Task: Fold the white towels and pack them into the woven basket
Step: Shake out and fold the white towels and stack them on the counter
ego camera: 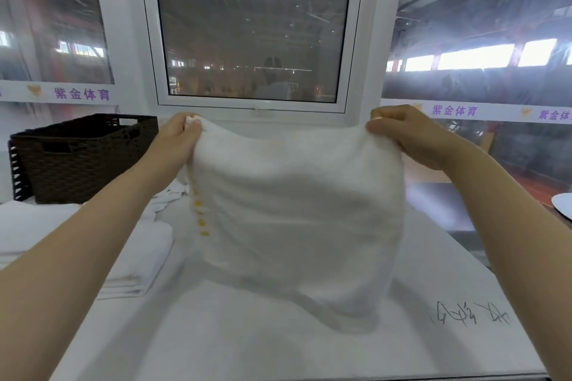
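Held up over the middle of the white table [278, 349]: a white towel [294, 210], spread wide and hanging as a soft, slightly blurred sheet. Pinched at its top left corner by the left hand [179, 136], fingers curled round the cloth; gripped likewise at the top right corner by the right hand [402, 133], thumb and fingers closed on the edge. Sagged a little along the top edge between the two hands. Marked down the left side with a short row of small yellow spots. Trailed at the lower right corner down to the tabletop, or very near it; contact not clear through the blur.

Stacked on the table to the left, under the left forearm: folded white towels [139, 257], lying flat in layers. Heaped just behind them, partly hidden by the held towel: a crumpled white cloth [170, 195]. Stood at the far left of the table, well apart from the held towel: a dark brown woven basket [83, 158] with handle slots in its walls, inside not visible. Scrawled on the tabletop at the right: dark handwriting [470, 315]. Cut off at the right edge: a white plate-like disc [561, 204]. Set behind the table: a white-framed window [250, 31], with purple lettering on strips at both sides.
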Demonstrator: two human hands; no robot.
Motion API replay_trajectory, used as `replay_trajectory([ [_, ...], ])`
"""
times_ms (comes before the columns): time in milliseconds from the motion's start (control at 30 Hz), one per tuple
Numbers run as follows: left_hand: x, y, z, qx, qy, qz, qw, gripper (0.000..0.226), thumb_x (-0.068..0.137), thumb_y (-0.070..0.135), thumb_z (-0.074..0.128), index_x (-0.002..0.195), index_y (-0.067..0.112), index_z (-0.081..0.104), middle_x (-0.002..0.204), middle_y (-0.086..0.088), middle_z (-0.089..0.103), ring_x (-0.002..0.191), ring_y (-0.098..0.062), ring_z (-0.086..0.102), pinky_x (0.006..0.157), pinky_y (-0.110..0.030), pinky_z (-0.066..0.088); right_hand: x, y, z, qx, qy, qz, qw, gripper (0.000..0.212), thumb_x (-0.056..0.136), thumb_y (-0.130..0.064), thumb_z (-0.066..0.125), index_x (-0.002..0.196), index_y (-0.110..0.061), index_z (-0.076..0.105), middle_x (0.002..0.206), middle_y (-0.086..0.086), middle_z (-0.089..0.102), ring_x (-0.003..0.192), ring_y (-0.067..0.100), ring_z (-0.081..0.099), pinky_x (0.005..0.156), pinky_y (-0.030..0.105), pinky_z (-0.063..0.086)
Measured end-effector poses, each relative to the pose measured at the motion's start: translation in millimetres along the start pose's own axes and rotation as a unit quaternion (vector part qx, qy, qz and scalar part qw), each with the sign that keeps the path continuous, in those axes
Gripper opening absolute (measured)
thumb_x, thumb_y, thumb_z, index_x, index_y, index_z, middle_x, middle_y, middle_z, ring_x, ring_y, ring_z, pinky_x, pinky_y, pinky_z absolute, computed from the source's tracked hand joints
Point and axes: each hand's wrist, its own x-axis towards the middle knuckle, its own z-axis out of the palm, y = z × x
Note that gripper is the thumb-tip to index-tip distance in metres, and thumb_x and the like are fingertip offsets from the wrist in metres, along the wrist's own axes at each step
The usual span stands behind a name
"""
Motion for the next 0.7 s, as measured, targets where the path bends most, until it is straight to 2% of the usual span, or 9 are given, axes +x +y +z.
replay_trajectory([
  [133, -2.2, -7.9, -8.8, -0.059, 0.040, -0.008, 0.997, 0.015, 0.089, 0.050, 0.052, 0.087, 0.041, 0.065, 0.104, 0.003, 0.061, 0.099, -0.019, 0.057, 0.096, -0.052, 0.047, -4.6, 11.3, -6.3, 0.014, 0.008, 0.000, 1.000, 0.034, 0.100, -0.018, 0.051, 0.066, -0.016, 0.048, 0.064, -0.005, 0.047, 0.061, 0.012, 0.046, 0.056, 0.024, 0.044],
  [233, 3.5, -13.0, -10.3, -0.033, 0.033, -0.007, 0.999, 0.015, 0.090, 0.048, 0.052, 0.092, 0.040, 0.065, 0.104, 0.006, 0.063, 0.102, -0.018, 0.059, 0.100, -0.049, 0.046, -0.2, 22.7, -2.3, 0.039, 0.019, -0.006, 0.999, 0.030, 0.100, -0.018, 0.051, 0.071, -0.017, 0.052, 0.068, -0.002, 0.048, 0.063, 0.015, 0.046, 0.054, 0.027, 0.043],
  [333, 16.1, -16.3, -11.8, 0.069, 0.032, 0.013, 0.997, 0.020, 0.098, 0.038, 0.049, 0.107, 0.024, 0.061, 0.102, 0.004, 0.061, 0.096, -0.016, 0.056, 0.087, -0.036, 0.046, 11.2, 32.3, -5.6, -0.021, 0.026, -0.013, 0.999, 0.022, 0.098, -0.021, 0.058, 0.076, -0.019, 0.056, 0.071, 0.003, 0.049, 0.063, 0.021, 0.043, 0.053, 0.029, 0.041],
  [433, 33.8, -23.5, -12.8, 0.194, -0.002, 0.022, 0.981, 0.019, 0.099, 0.034, 0.052, 0.104, 0.018, 0.061, 0.100, -0.002, 0.061, 0.087, -0.016, 0.054, 0.071, -0.027, 0.041, 29.0, 41.1, -8.0, -0.103, 0.040, 0.015, 0.994, 0.003, 0.093, -0.021, 0.066, 0.091, -0.023, 0.065, 0.060, 0.003, 0.042, 0.053, 0.021, 0.040, 0.049, 0.028, 0.041],
  [500, 44.5, -29.8, -8.7, 0.263, -0.017, 0.019, 0.964, 0.017, 0.098, 0.032, 0.055, 0.102, 0.017, 0.061, 0.095, 0.000, 0.061, 0.081, -0.013, 0.053, 0.065, -0.024, 0.039, 42.3, 48.5, -2.5, -0.170, 0.063, 0.029, 0.983, 0.011, 0.092, -0.022, 0.066, 0.102, -0.027, 0.070, 0.056, -0.003, 0.045, 0.049, 0.018, 0.045, 0.046, 0.025, 0.046],
  [533, 49.0, -32.8, -5.3, 0.277, -0.019, 0.014, 0.961, 0.017, 0.098, 0.032, 0.055, 0.102, 0.017, 0.061, 0.093, 0.000, 0.061, 0.079, -0.013, 0.054, 0.064, -0.025, 0.039, 47.9, 51.9, 1.9, -0.178, 0.079, 0.038, 0.980, 0.013, 0.092, -0.022, 0.066, 0.103, -0.025, 0.072, 0.057, -0.005, 0.052, 0.048, 0.016, 0.051, 0.049, 0.026, 0.052],
  [600, 55.9, -33.7, 2.8, 0.259, -0.012, 0.000, 0.966, 0.017, 0.098, 0.031, 0.054, 0.103, 0.015, 0.059, 0.088, -0.002, 0.061, 0.074, -0.015, 0.057, 0.062, -0.025, 0.042, 58.4, 59.2, 11.8, -0.117, 0.124, 0.055, 0.984, 0.012, 0.091, -0.021, 0.065, 0.099, -0.018, 0.075, 0.071, -0.001, 0.068, 0.059, 0.016, 0.066, 0.064, 0.035, 0.062],
  [667, 61.6, -32.1, 11.8, 0.169, 0.017, -0.005, 0.985, 0.014, 0.100, 0.026, 0.052, 0.104, 0.013, 0.055, 0.089, -0.002, 0.060, 0.075, -0.015, 0.064, 0.061, -0.022, 0.048, 67.6, 68.9, 20.0, -0.049, 0.195, 0.034, 0.979, 0.011, 0.091, -0.019, 0.065, 0.095, -0.016, 0.075, 0.081, 0.003, 0.072, 0.074, 0.021, 0.072, 0.076, 0.041, 0.062],
  [700, 62.3, -30.1, 16.1, 0.124, 0.040, 0.010, 0.991, 0.012, 0.100, 0.024, 0.051, 0.104, 0.013, 0.053, 0.092, 0.000, 0.059, 0.078, -0.013, 0.065, 0.063, -0.020, 0.051, 70.9, 73.8, 22.6, -0.049, 0.235, 0.006, 0.971, 0.012, 0.091, -0.021, 0.064, 0.095, -0.018, 0.076, 0.084, 0.001, 0.073, 0.079, 0.020, 0.072, 0.081, 0.039, 0.060],
])
